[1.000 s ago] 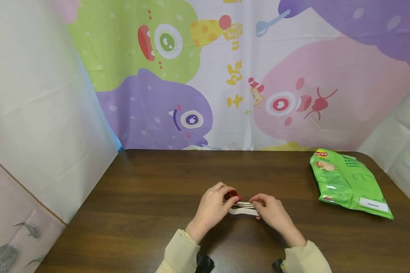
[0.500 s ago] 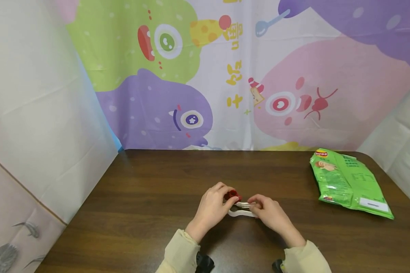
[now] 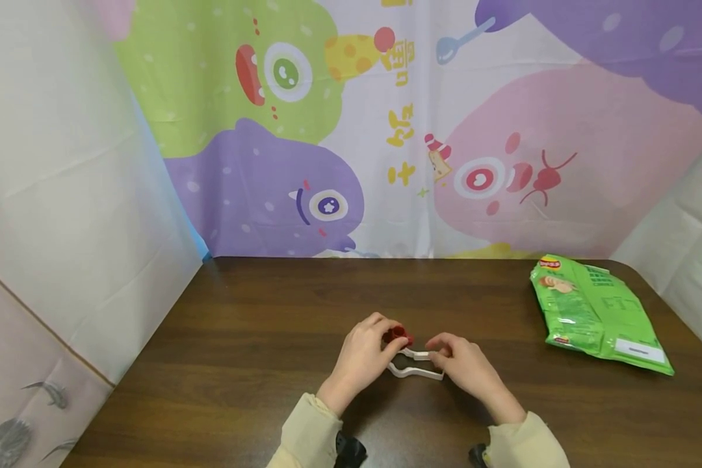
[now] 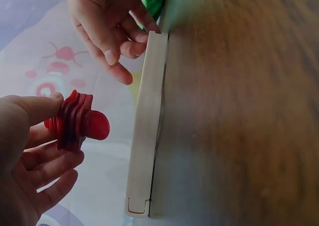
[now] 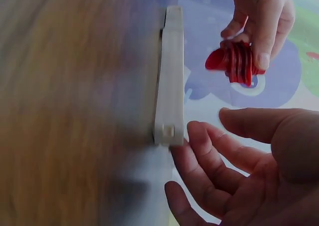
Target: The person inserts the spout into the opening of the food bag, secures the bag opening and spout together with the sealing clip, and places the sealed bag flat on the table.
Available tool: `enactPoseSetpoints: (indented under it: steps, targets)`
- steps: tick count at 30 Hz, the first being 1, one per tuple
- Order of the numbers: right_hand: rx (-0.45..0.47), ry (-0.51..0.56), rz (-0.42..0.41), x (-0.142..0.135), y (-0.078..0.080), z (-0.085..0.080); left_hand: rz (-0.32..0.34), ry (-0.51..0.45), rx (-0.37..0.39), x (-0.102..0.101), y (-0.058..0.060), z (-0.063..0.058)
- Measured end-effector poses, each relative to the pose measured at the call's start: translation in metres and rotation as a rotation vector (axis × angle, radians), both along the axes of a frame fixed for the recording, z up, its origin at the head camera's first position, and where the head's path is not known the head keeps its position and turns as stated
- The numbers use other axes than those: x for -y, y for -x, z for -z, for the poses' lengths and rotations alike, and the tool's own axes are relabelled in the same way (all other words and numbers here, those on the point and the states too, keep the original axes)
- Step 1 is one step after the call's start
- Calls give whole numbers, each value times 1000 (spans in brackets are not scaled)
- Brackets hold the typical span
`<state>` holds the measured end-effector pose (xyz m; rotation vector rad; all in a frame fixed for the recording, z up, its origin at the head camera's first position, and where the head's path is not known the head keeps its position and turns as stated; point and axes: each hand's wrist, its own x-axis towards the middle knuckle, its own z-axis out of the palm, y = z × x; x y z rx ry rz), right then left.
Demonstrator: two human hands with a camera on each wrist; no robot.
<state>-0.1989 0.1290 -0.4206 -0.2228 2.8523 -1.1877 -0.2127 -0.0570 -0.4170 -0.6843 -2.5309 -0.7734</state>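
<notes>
My left hand (image 3: pixel 359 354) pinches a small red ridged plastic piece with a short round tube (image 4: pixel 97 125) between thumb and fingers, above the table. In front of my hands lies a white plastic bag clip (image 3: pixel 416 372), its two long arms spread apart with a gap between them. Part of its left end is hidden by my left hand in the head view. My right hand (image 3: pixel 467 369) is at the clip's right end, thumb spread from the relaxed fingers. In the right wrist view, the fingertips (image 5: pixel 180 149) are right at that end.
The brown wooden table (image 3: pixel 257 364) carries a green chip bag (image 3: pixel 599 315) near its right back corner. A curtain with cartoon monsters (image 3: pixel 398 130) hangs behind the table, and pale cloth (image 3: pixel 82 162) covers the left side.
The clip's arms have swung apart; the near arm has come toward me. My right fingers have shifted slightly at its end. My left hand still holds the red piece.
</notes>
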Motion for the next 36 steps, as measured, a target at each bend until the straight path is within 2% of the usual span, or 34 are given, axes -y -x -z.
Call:
enactPoseSetpoints:
  steps: [7, 16, 22, 25, 29, 36]
  targets:
    - [-27, 10, 39, -14, 4, -5, 0, -24, 18, 0, 1, 2]
    - [-54, -59, 81, -38, 9, -8, 18, -12, 45, 1, 3, 0]
    - [-79, -86, 99, -50, 10, -13, -8, 22, 30, 3, 5, -6]
    - [-90, -90, 122, -56, 9, -13, -25, 22, 52, 3, 5, -6]
    - [-105, -84, 165, -64, 6, -13, -39, -2, 95, 5, 6, -5]
    - [-169, -91, 246, -83, 7, -21, -77, -55, 105, 5, 7, -6]
